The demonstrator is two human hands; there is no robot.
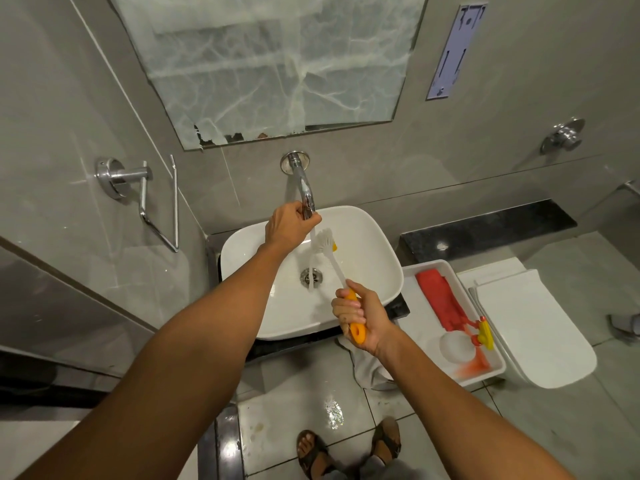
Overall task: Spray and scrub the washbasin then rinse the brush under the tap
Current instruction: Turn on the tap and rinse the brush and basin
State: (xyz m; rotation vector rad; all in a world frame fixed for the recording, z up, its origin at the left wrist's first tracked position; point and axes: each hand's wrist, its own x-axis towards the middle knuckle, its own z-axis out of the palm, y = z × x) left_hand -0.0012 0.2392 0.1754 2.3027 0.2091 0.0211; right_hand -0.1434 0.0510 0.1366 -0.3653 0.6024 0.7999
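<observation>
A white washbasin sits on a dark counter below a chrome wall tap. My left hand grips the end of the tap, and a stream of water falls to the drain. My right hand holds the orange handle of a brush. Its white bristle head is up beside the water stream, just under the spout. A spray bottle with a red and yellow trigger lies in a white tray right of the basin.
The white tray also holds a red cloth. A closed white toilet stands at the right. A chrome holder sticks out of the left wall. A grey cloth hangs below the counter. My sandalled feet stand on wet floor tiles.
</observation>
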